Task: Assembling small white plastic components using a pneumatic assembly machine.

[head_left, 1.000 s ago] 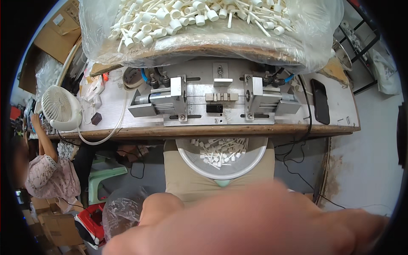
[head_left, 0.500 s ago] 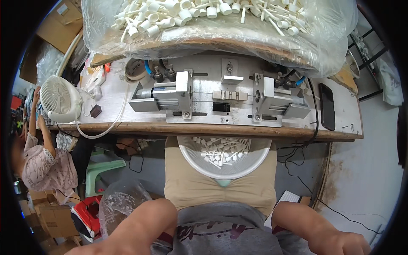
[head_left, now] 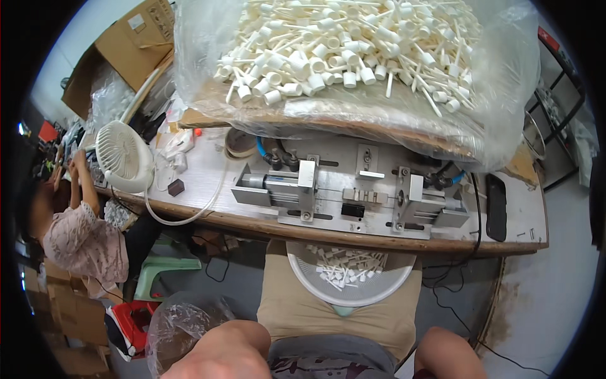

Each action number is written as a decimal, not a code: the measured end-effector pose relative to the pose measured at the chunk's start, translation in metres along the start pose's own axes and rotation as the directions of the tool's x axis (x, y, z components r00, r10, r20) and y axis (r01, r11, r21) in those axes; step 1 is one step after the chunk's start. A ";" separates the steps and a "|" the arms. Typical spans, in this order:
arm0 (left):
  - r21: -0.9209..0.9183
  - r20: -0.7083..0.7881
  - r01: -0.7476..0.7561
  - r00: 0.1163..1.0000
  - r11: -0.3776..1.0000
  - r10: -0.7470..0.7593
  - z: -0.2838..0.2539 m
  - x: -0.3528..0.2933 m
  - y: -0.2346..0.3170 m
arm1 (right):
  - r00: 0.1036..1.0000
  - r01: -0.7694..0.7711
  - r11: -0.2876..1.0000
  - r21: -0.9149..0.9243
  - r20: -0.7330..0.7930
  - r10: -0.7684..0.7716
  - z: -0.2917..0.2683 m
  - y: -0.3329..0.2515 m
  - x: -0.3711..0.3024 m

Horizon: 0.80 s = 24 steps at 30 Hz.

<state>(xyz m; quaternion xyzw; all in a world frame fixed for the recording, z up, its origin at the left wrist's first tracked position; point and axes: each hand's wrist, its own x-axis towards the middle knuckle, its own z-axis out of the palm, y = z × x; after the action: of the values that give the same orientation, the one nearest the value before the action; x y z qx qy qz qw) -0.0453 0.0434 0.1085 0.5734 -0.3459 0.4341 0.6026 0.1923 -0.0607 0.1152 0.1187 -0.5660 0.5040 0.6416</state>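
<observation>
1. If swinging left forearm (head_left: 227, 354) or right elbow (head_left: 448, 354) fast, maybe a bump to the basket (head_left: 399, 276) on the lap (head_left: 284, 303). No sight of either hand, no knowing the grip.
2. White scoops (head_left: 344, 271) in that basket, below the table edge (head_left: 341, 235): easy to spill by wiggling knees.
3. Two metal blocks (head_left: 307, 180): maybe a finger pinch from reaching between.
4. Far pile of scoops (head_left: 353, 54): maybe a slide from tugging the plastic (head_left: 505, 82).

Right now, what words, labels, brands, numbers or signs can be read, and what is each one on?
None reads clearly enough to quote.
Grey shirt: dark red lettering, cut off by the lower edge, unreadable.
Cardboard box, upper left: white label and printed marks, too small to read.
</observation>
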 end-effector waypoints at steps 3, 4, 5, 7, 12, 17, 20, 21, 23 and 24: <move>0.092 -0.028 0.003 1.000 0.996 0.000 -0.006 -0.002 -0.004 | 0.991 0.099 0.976 -0.192 -0.070 -0.114 -0.001 0.015 -0.015; 0.125 -0.041 0.012 0.999 0.992 -0.007 -0.007 -0.002 -0.005 | 0.979 0.155 0.945 -0.288 -0.085 -0.187 0.001 0.021 -0.021; 0.180 0.068 0.038 0.996 0.983 -0.051 -0.010 -0.003 -0.004 | 0.958 0.211 0.887 -0.410 -0.094 -0.272 0.003 0.026 -0.027; 0.203 -0.060 0.014 0.998 0.979 -0.002 -0.008 -0.008 -0.007 | 0.891 0.299 0.643 -0.705 -0.036 -0.454 0.008 0.040 -0.042; 0.293 -0.695 0.039 0.695 0.955 0.185 0.015 -0.024 -0.029 | 0.866 0.183 -0.125 -0.975 0.220 -0.450 0.018 0.076 -0.088; 0.751 -0.454 0.017 0.739 0.660 0.498 0.026 0.005 -0.058 | 0.884 -0.081 0.159 -0.984 -0.145 -0.445 0.022 0.085 -0.066; 0.944 0.037 0.322 0.108 -0.070 0.993 0.047 0.027 -0.093 | 0.533 0.139 0.350 -0.927 -0.228 -0.815 0.040 0.101 -0.016; 0.970 0.015 0.237 0.150 -0.051 0.989 0.046 0.023 -0.092 | 0.429 0.186 0.406 -0.895 -0.298 -0.853 0.062 0.109 0.002; 0.982 -0.174 0.014 0.453 0.189 0.874 0.047 0.012 -0.095 | 0.392 0.209 0.446 -0.870 -0.344 -0.853 0.070 0.122 0.018; 0.938 -0.269 -0.016 0.598 0.347 0.755 0.044 0.002 -0.090 | 0.396 0.217 0.444 -0.869 -0.338 -0.854 0.072 0.126 0.021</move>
<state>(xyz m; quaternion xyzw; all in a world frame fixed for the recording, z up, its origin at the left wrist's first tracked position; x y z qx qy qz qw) 0.0417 0.0027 0.0800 0.4794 0.0351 0.8614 0.1642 0.0469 -0.0435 0.1043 -0.1629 -0.3048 -0.0259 0.9380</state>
